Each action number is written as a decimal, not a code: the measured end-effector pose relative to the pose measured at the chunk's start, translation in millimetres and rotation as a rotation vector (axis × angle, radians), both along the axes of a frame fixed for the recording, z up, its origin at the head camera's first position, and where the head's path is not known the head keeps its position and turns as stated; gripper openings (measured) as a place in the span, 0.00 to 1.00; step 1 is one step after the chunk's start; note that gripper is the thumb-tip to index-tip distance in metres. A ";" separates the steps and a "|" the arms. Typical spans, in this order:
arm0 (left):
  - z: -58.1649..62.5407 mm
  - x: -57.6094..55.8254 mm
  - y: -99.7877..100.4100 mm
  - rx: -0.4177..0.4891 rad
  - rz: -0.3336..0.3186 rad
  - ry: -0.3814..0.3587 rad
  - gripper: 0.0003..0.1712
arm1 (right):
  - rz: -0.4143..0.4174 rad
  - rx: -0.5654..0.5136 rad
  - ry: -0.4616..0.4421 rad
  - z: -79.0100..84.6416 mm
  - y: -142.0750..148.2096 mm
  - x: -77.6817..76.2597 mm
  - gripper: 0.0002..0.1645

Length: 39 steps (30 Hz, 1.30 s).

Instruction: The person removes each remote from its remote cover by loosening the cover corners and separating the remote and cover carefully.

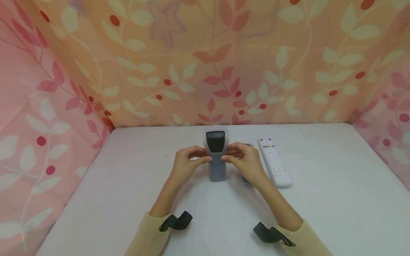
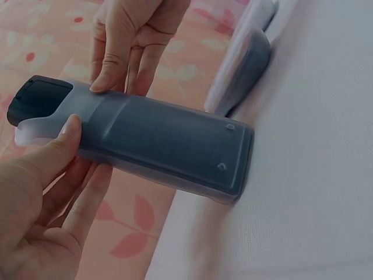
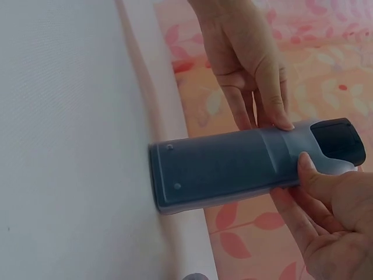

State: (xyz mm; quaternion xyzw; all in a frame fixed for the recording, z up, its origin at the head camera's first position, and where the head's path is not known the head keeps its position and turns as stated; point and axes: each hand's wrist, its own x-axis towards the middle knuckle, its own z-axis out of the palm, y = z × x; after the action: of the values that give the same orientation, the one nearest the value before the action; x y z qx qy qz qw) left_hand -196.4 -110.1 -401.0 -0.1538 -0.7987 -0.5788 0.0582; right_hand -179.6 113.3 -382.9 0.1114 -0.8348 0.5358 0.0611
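A dark remote control (image 1: 216, 141) in a translucent sleeve (image 1: 217, 170) is held upright in the middle of the table, its lower end right at the white surface. The glossy black upper end shows through the sleeve's opening. My left hand (image 1: 185, 165) pinches one side edge, thumb on the near face and fingers behind. From the other side my right hand (image 1: 246, 161) pinches it at about the same height. In the left wrist view, two small round bumps mark the sleeve's (image 2: 175, 146) lower end. Both thumbs press just below the opening.
A white remote control (image 1: 274, 161) with many buttons lies on the table (image 1: 336, 185) to the right. Between it and the upright one lies a grey, dark-edged object (image 1: 246, 182), mostly hidden by my right hand. Leaf-patterned cloth (image 1: 224, 64) hangs behind and at both sides.
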 end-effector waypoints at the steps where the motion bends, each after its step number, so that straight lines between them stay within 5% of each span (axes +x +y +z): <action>1: 0.3 0.2 -0.4 -0.002 -0.005 -0.004 0.12 | 0.002 0.005 -0.002 -0.1 -0.2 -0.1 0.18; 39: -15.3 -3.2 -4.3 -0.079 -0.114 -0.082 0.09 | 0.120 0.010 -0.121 -21.3 6.8 -8.8 0.15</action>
State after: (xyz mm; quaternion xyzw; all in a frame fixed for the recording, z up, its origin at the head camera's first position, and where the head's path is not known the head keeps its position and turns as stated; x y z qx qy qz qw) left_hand -199.7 -114.4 -416.3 -0.1775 -0.8125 -0.5551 -0.0139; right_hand -188.4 120.1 -404.2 0.1289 -0.8315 0.5400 -0.0220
